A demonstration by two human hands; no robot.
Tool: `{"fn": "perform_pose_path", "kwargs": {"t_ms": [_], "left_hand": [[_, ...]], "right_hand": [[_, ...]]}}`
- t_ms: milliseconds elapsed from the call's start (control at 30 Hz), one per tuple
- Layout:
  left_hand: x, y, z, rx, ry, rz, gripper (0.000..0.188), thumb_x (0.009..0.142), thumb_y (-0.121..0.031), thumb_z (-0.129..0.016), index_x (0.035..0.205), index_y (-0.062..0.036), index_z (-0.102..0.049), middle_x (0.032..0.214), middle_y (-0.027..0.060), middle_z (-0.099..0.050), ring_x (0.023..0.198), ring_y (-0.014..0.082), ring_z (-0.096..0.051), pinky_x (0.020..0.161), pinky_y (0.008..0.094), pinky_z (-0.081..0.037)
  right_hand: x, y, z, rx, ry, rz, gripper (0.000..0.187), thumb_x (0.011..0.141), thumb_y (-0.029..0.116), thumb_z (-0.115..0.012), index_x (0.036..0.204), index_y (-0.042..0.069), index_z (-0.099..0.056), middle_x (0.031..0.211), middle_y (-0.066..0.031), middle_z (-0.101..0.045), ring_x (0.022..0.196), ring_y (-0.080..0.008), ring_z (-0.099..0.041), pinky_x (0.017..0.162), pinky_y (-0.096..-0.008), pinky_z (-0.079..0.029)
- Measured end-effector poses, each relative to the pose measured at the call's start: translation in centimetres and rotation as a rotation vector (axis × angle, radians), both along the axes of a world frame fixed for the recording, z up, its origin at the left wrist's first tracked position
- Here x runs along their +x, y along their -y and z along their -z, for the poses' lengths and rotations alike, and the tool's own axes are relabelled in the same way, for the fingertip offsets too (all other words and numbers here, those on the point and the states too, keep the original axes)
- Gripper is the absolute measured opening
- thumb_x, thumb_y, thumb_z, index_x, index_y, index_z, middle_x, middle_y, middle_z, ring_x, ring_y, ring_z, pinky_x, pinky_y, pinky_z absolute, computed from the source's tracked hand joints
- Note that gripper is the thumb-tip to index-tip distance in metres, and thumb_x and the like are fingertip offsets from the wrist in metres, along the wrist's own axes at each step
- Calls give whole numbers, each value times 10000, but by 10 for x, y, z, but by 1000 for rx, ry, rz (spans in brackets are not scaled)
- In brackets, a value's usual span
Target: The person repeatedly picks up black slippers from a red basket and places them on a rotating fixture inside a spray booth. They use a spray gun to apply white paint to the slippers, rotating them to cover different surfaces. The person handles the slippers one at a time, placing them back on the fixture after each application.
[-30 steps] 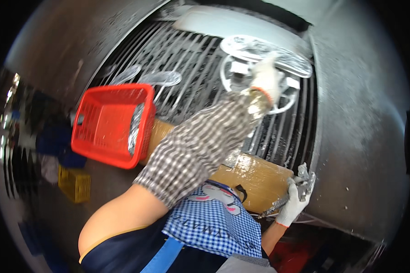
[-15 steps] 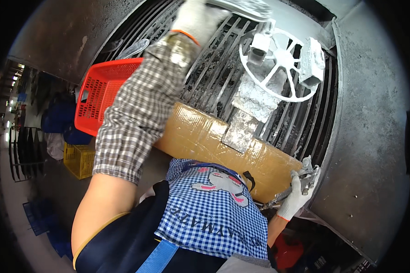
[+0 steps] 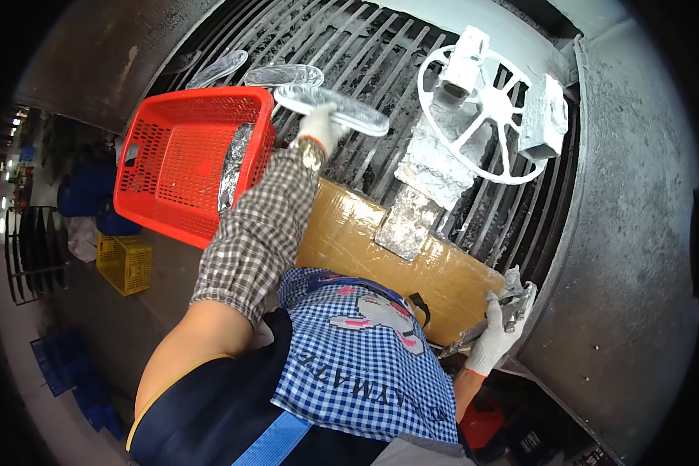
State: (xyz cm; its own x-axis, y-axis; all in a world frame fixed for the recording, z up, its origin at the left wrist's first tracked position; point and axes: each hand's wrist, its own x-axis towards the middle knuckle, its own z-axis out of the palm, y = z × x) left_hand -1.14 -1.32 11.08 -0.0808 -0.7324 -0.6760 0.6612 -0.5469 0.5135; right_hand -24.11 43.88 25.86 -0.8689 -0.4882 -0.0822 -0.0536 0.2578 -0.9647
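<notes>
My left hand (image 3: pixel 324 128), in a white knit glove, grips a long oval plate (image 3: pixel 355 113) with a pale rim and a shiny, see-through-looking middle. It holds the plate over the metal bars, just right of a red basket (image 3: pixel 180 225). Low at the right, my gloved right hand (image 3: pixel 492 335) is closed around a spray gun (image 3: pixel 516 301) crusted with grey-white coating. Ahead stands a white-coated spoked wheel (image 3: pixel 495 104) with two box-like blocks (image 3: pixel 545 120) on its rim. Similar oval plates (image 3: pixel 285 75) lie on the bars beyond the basket.
A slatted metal grate (image 3: pixel 365 58) spans the booth between metal side walls (image 3: pixel 637 194). Brown taped cardboard (image 3: pixel 349 225) covers its near edge. A silvery oval piece (image 3: pixel 234 167) leans inside the basket. On the floor at left sits a yellow crate (image 3: pixel 124 262).
My left hand has brought the oval plate from the far edge back toward the basket. Another plate and more of the basket now show. My right hand still holds the spray gun.
</notes>
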Motion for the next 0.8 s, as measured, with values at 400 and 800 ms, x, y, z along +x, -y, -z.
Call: {"fn": "perform_pose_path", "kwargs": {"t_ms": [400,800], "left_hand": [[-15,-12,84,124,-21,-114,413,1045,-342,-686,1332,-58,-599,1272,179,-683,1200,342,-690,927,520,-598],[88,-124,-86,-375,60,465,321,1032,-278,-737,1251,-43,-733,1005,101,-781,758,180,-719,667,317,-577]], "right_hand": [[14,16,-9,99,-16,-40,901,875,-61,-752,1687,-9,-365,1616,-182,-517,1449,-282,-525,1239,-436,-387],[14,18,9,-18,192,-147,850,937,-23,-671,1706,43,-314,1563,-190,-535,1292,-277,-625,999,-398,-600]]}}
